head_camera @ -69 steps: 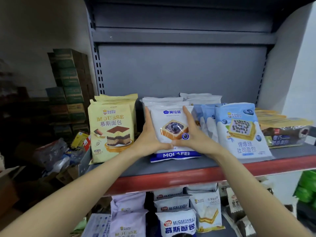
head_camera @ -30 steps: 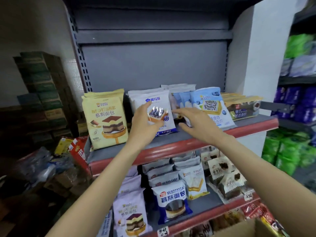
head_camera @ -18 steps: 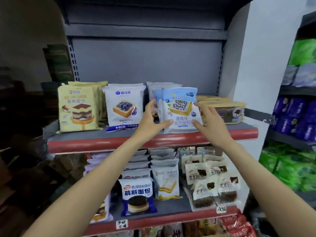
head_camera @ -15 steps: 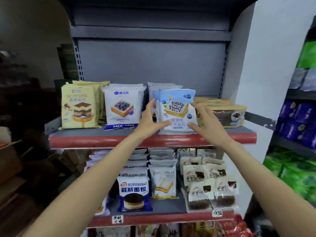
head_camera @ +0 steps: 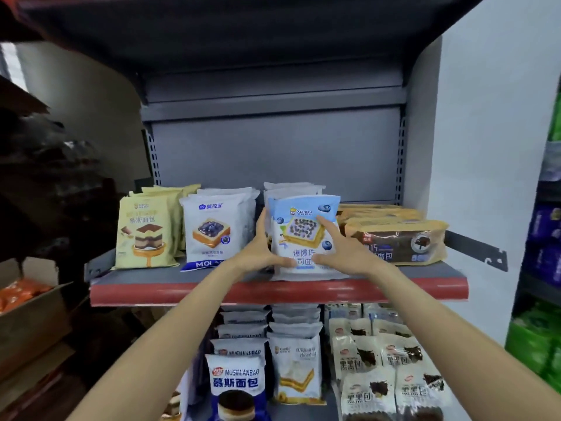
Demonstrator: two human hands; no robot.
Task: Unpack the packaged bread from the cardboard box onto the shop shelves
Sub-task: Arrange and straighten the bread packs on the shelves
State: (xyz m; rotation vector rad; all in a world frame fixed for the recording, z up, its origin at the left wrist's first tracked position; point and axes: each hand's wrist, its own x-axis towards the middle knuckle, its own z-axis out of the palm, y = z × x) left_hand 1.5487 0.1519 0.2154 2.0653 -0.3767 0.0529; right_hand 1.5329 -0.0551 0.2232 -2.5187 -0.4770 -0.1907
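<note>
At the far left, a cardboard box (head_camera: 28, 311) sat beside the red-edged shelf (head_camera: 273, 291), which carried a yellow mousse pack (head_camera: 144, 232) and a white blueberry toast pack (head_camera: 212, 230). Next, the left hand (head_camera: 261, 253) and right hand (head_camera: 343, 253) cupped the upright blue bread pack (head_camera: 303, 229) from both sides, fingers straight and together, thumbs pressing its front. Brown packs (head_camera: 394, 241) lay flat rightward.
</note>
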